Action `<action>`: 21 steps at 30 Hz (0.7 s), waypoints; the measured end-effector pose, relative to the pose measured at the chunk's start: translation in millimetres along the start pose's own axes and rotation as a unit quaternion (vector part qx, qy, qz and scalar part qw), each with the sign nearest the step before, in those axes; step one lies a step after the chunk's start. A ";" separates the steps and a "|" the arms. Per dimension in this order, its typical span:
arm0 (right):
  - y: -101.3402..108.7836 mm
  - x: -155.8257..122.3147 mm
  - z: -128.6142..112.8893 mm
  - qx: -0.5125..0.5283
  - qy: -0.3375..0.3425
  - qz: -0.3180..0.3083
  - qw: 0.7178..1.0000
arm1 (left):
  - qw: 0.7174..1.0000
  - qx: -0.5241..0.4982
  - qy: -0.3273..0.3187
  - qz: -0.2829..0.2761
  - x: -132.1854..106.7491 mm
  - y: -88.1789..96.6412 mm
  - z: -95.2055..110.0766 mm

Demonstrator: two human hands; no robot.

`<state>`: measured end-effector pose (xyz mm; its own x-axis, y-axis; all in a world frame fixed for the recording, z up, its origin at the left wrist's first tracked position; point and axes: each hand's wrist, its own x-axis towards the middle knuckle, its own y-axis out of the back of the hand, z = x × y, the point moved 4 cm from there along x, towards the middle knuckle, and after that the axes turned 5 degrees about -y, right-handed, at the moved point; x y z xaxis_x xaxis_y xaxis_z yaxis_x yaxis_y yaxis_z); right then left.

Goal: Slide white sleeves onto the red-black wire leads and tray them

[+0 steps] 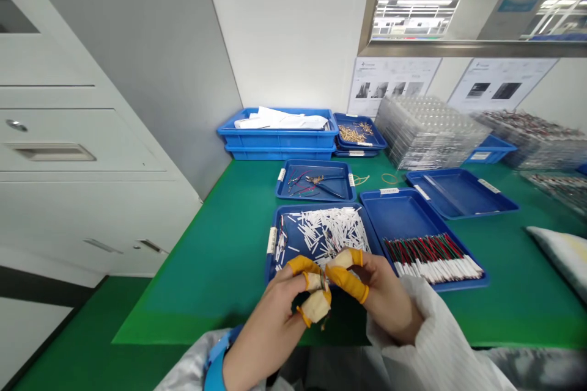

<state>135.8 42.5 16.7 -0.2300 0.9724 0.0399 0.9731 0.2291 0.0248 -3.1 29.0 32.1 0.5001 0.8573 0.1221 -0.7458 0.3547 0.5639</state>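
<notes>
My left hand (275, 324) and my right hand (383, 296) meet low in the view, both wearing orange finger cots and white finger wraps. Between their fingertips they pinch a short wire (324, 284) with a white sleeve, mostly hidden by the fingers. Just beyond my hands, a blue tray (272, 256) holds a loose pile of white sleeves (325, 233). To the right, another blue tray (403, 214) holds a neat row of red and green wires (433, 258) with white sleeved ends.
On the green bench mat (220, 269), a small blue tray (316, 166) holds pliers and coloured wires. Behind it stand stacked blue crates (275, 134) with papers and a tray of brass pieces (355, 133). Stacked clear trays (426, 134) stand back right; white drawers (77, 159) flank the left.
</notes>
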 end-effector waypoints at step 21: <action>-0.2 -18.5 -2.2 0.139 -0.048 0.055 0.988 | 1.000 -0.022 -0.007 -0.013 -10.0 -21.4 2.0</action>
<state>139.9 24.4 18.1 -0.1337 0.9887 -0.0673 0.9614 0.1129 -0.2508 8.8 12.0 20.5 0.5258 0.8421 0.1203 -0.7505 0.3928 0.5314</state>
